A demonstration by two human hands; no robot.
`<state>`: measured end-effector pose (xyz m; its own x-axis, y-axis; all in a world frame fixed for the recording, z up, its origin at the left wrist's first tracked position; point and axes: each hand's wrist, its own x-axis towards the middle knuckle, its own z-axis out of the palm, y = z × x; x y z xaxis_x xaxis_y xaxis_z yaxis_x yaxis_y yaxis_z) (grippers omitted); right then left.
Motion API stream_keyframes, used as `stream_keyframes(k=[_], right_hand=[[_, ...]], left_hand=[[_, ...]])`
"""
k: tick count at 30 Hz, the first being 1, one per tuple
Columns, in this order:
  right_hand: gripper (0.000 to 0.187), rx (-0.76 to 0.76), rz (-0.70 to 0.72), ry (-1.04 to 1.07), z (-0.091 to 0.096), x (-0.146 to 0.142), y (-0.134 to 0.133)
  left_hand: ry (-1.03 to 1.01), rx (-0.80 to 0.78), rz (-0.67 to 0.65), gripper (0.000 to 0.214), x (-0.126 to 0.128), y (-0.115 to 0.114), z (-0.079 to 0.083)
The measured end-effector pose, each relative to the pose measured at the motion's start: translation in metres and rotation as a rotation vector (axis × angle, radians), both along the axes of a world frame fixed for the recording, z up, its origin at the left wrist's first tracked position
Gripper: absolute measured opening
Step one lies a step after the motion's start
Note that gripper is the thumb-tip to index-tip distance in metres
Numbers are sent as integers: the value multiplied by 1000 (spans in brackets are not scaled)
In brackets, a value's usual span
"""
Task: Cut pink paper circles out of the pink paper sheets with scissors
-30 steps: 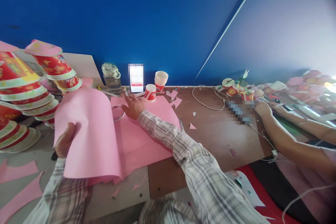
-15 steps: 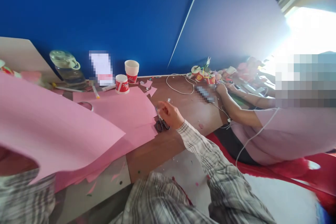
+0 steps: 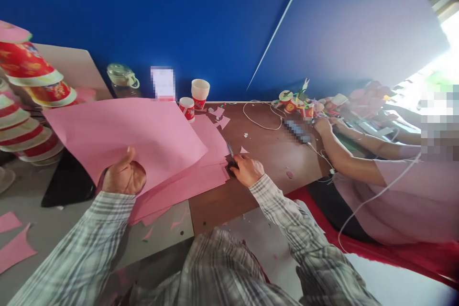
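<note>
My left hand (image 3: 124, 174) is closed on the near edge of a large pink paper sheet (image 3: 143, 124), thumb upright beside a curved cut-out in it. The sheet is lifted and slants over more pink sheets (image 3: 186, 181) lying on the table. At the right edge of that stack, my right hand (image 3: 249, 170) has its fingers closed around the dark handles of a pair of scissors (image 3: 230, 148). The scissors' blades point away from me, and the fingers hide part of the handles.
Stacked red and white paper cups (image 3: 39, 71) stand at the left, near a black phone-like slab (image 3: 68, 181). Two more cups (image 3: 200, 92) and a lidded jug (image 3: 122, 79) line the blue partition. On the right, a co-worker's hands (image 3: 324, 126) work near decorated cups (image 3: 287, 100).
The pink sheet has come down and away from the camera, exposing my left hand. My right hand has lowered from above the scissors onto their handles. The view has turned left.
</note>
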<state>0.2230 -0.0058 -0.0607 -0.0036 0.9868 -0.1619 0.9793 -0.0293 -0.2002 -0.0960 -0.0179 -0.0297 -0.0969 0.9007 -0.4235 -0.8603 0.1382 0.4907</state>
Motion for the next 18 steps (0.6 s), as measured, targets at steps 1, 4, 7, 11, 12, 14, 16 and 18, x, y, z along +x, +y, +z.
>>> stream_keyframes(k=[1, 4, 7, 11, 12, 14, 16, 18], right_hand=[[41, -1, -7, 18, -1, 1, 0], [41, 8, -42, 105, -3, 10, 1], [36, 16, -89, 251, 0, 23, 1], [26, 1, -105, 523, 20, 38, 1], [27, -2, -92, 625, 26, 38, 0], [35, -39, -41, 975, 35, 34, -2], [47, -131, 26, 1320, 40, 23, -4], [55, -245, 73, 1466, 40, 9, -5]], left_hand=[[6, 11, -1, 17, 0, 0, 0], [-5, 45, 18, 20, 1, 3, -1], [-23, 32, 53, 19, 1, 6, -3], [-13, 60, 29, 29, 1, 6, -6], [-10, 94, 18, 31, 2, 6, -8], [9, 124, -2, 30, 7, 5, -11], [39, 85, -24, 19, 12, 5, -16], [92, 39, -36, 10, 18, 7, -23]])
